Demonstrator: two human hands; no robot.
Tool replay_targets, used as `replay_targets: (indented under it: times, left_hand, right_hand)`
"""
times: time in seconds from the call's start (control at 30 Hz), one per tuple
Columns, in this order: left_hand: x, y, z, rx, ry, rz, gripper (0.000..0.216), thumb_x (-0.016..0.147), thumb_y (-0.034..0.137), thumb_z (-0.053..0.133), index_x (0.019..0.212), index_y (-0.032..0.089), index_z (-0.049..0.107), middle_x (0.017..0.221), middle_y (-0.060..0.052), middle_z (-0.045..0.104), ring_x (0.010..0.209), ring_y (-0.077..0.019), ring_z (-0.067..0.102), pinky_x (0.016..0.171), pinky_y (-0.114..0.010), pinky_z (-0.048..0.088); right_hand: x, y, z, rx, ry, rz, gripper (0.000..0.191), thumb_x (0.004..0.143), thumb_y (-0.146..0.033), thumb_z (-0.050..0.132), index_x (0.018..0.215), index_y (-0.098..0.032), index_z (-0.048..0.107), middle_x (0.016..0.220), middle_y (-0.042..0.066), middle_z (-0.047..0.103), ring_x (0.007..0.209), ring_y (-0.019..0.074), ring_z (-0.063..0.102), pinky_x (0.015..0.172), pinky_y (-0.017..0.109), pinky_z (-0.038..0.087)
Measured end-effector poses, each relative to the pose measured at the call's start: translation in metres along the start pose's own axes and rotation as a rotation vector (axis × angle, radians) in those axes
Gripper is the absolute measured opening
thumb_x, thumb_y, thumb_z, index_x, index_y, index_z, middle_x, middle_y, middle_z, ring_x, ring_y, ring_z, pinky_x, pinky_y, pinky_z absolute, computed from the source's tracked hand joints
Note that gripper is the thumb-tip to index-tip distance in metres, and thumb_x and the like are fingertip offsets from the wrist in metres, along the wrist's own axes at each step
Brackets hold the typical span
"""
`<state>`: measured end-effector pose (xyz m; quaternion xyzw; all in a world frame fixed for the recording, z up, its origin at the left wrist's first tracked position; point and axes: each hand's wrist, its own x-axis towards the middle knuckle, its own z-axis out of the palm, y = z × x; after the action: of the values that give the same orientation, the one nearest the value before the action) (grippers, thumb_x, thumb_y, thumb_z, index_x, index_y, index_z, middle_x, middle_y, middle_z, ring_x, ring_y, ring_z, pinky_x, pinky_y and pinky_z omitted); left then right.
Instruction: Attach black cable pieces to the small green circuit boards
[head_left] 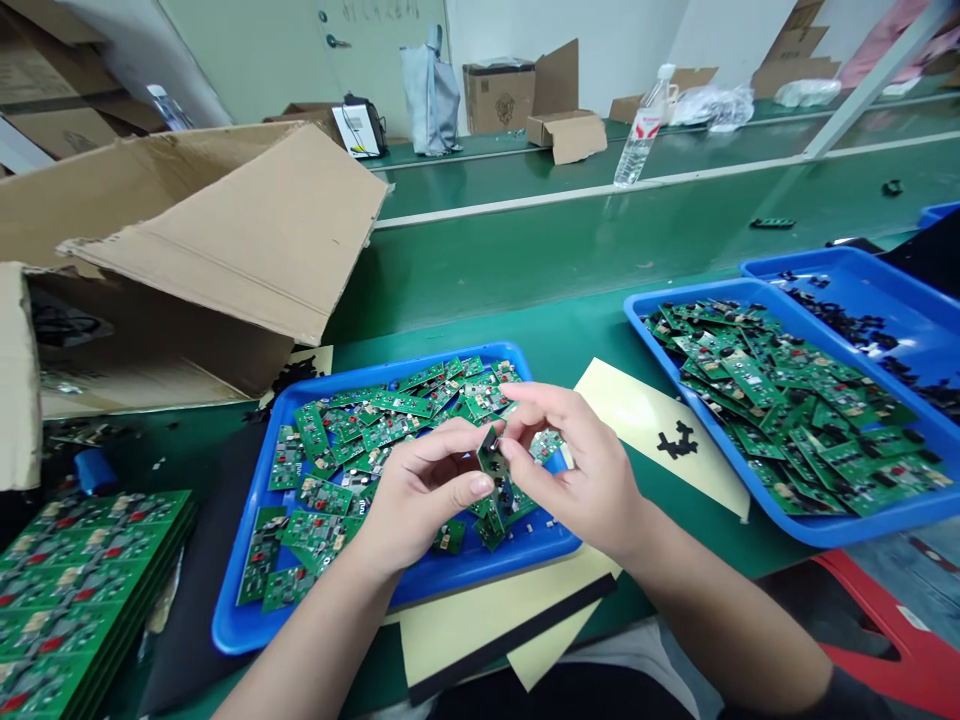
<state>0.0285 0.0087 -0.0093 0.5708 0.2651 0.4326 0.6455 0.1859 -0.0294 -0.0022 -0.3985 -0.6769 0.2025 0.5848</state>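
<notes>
My left hand [420, 490] grips one circuit board [492, 462], long axis steep, over the blue tray [225, 600] of loose boards [322, 535]. My right hand [581, 465] is at its upper end, fingertips close together; can't tell if they pinch anything. Green table [577, 325] below; open cardboard box [232, 230] left.

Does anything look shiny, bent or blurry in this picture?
In the head view, faint pale sheen shows on the green panel; the water bottle leans outward, probably lens stretch; the stacked boards look softer than the left hand.
</notes>
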Motion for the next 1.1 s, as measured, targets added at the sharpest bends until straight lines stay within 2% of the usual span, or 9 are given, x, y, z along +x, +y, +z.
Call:
replay_targets:
  times: [0.17, 0.3, 0.37, 0.43, 0.5, 0.57, 0.63, 0.9, 1.1]
  left_hand:
    - [-0.001, 0.001, -0.004, 0.018, -0.065, -0.032, 0.022, 0.071, 0.033, 0.075, 0.092, 0.026, 0.076, 0.081, -0.005, 0.066, 0.076, -0.0171, 0.058, 0.069, -0.029, 0.047]
    - [-0.001, 0.002, -0.005, -0.018, -0.070, -0.052, 0.023, 0.073, 0.033, 0.074, 0.095, 0.029, 0.075, 0.088, -0.003, 0.067, 0.081, -0.0166, 0.060, 0.075, -0.029, 0.047]
    - [-0.001, 0.002, -0.005, -0.021, -0.067, -0.038, 0.025, 0.075, 0.032, 0.073, 0.099, 0.031, 0.073, 0.094, -0.003, 0.067, 0.086, -0.0169, 0.060, 0.080, -0.030, 0.047]
    - [-0.001, 0.003, -0.006, 0.014, -0.071, 0.008, 0.028, 0.076, 0.029, 0.072, 0.103, 0.032, 0.072, 0.098, -0.004, 0.067, 0.090, -0.0171, 0.060, 0.081, -0.030, 0.047]
    - [-0.001, 0.003, -0.006, 0.084, -0.095, 0.062, 0.030, 0.076, 0.027, 0.071, 0.106, 0.032, 0.070, 0.100, -0.005, 0.066, 0.092, -0.0176, 0.058, 0.081, -0.030, 0.047]
    - [-0.001, 0.003, -0.007, 0.152, -0.128, 0.108, 0.032, 0.078, 0.024, 0.070, 0.108, 0.033, 0.069, 0.101, -0.006, 0.064, 0.094, -0.0182, 0.057, 0.082, -0.032, 0.048]
    - [-0.001, 0.003, -0.007, 0.210, -0.142, 0.149, 0.034, 0.079, 0.022, 0.068, 0.111, 0.035, 0.067, 0.102, -0.006, 0.063, 0.095, -0.0182, 0.057, 0.082, -0.033, 0.048]
    - [-0.001, 0.003, -0.009, 0.392, -0.131, 0.227, 0.037, 0.080, 0.023, 0.067, 0.115, 0.036, 0.064, 0.099, -0.006, 0.062, 0.092, -0.0180, 0.058, 0.080, -0.034, 0.050]
    - [0.000, 0.002, -0.011, 0.401, -0.118, 0.187, 0.034, 0.080, 0.024, 0.068, 0.112, 0.034, 0.067, 0.099, -0.006, 0.063, 0.091, -0.0181, 0.059, 0.080, -0.033, 0.050]
  right_hand:
    - [-0.001, 0.003, 0.001, -0.160, 0.048, -0.142, 0.045, 0.086, -0.006, 0.051, 0.126, -0.026, 0.045, 0.093, 0.004, 0.061, 0.081, 0.0164, 0.062, 0.076, 0.035, 0.056]
    - [-0.001, 0.005, -0.004, -0.195, 0.155, -0.068, 0.047, 0.084, -0.016, 0.060, 0.128, -0.026, 0.046, 0.129, 0.012, 0.045, 0.095, 0.0198, 0.060, 0.077, 0.038, 0.056]
    - [0.001, 0.004, -0.008, -0.089, 0.177, 0.073, 0.034, 0.086, -0.023, 0.059, 0.119, -0.024, 0.053, 0.116, 0.009, 0.054, 0.089, 0.0182, 0.061, 0.074, 0.035, 0.056]
    - [0.002, 0.002, -0.011, 0.051, 0.118, 0.250, 0.016, 0.089, -0.030, 0.055, 0.101, -0.021, 0.060, 0.086, 0.003, 0.062, 0.075, 0.0152, 0.060, 0.066, 0.030, 0.053]
    - [0.004, 0.000, -0.012, 0.159, 0.023, 0.395, 0.019, 0.089, -0.036, 0.055, 0.081, -0.019, 0.060, 0.067, -0.001, 0.058, 0.063, 0.0127, 0.056, 0.059, 0.026, 0.048]
    - [0.005, -0.001, -0.011, 0.235, -0.039, 0.481, 0.026, 0.086, -0.038, 0.058, 0.070, -0.018, 0.057, 0.062, -0.002, 0.054, 0.059, 0.0113, 0.051, 0.056, 0.024, 0.043]
    - [0.006, -0.001, -0.009, 0.294, -0.064, 0.537, 0.025, 0.083, -0.037, 0.061, 0.067, -0.018, 0.056, 0.061, -0.002, 0.053, 0.058, 0.0105, 0.049, 0.055, 0.023, 0.041]
    - [0.004, 0.004, -0.009, 0.384, -0.053, 0.568, 0.009, 0.081, -0.025, 0.062, 0.075, -0.018, 0.063, 0.065, -0.002, 0.059, 0.061, 0.0111, 0.054, 0.057, 0.023, 0.044]
    - [0.003, -0.001, -0.011, 0.258, -0.056, 0.396, 0.007, 0.083, -0.019, 0.058, 0.076, -0.019, 0.062, 0.073, -0.001, 0.064, 0.067, 0.0116, 0.057, 0.061, 0.023, 0.045]
